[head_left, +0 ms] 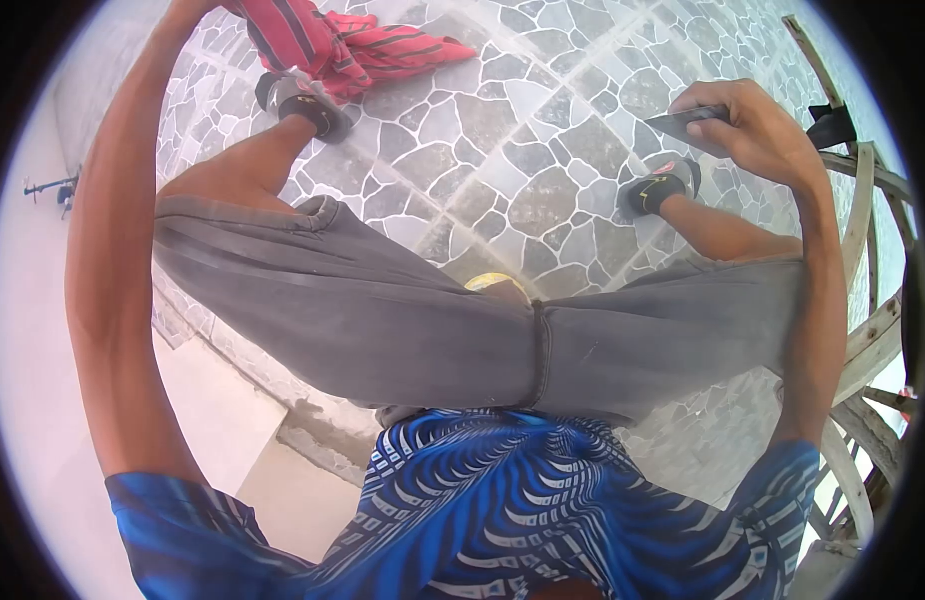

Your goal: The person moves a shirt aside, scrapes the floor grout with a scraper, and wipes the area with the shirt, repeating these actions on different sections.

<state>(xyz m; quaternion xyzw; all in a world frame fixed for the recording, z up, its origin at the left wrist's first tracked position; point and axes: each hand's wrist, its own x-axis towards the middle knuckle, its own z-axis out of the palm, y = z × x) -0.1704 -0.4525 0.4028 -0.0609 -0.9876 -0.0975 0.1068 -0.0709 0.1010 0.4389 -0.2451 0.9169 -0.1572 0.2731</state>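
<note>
My right hand (768, 130) is closed around a dark, flat thing (673, 124) with a pointed end, held above the floor near my right foot. Its exact kind does not show. My left arm (113, 260) stretches up to the top left edge, where the hand is cut off by the frame. Close to that wrist, a red cloth with dark stripes (333, 50) hangs down and spreads over the floor beside my left shoe (308, 103). Whether my left hand touches the cloth cannot be seen.
The floor (543, 200) has a grey stone pattern with pale joints. My other shoe (661, 188) rests on it. A round yellowish thing (498, 284) shows partly behind my grey trousers. Curved wooden pieces (863, 340) stand along the right. A pale wall (43, 330) runs on the left.
</note>
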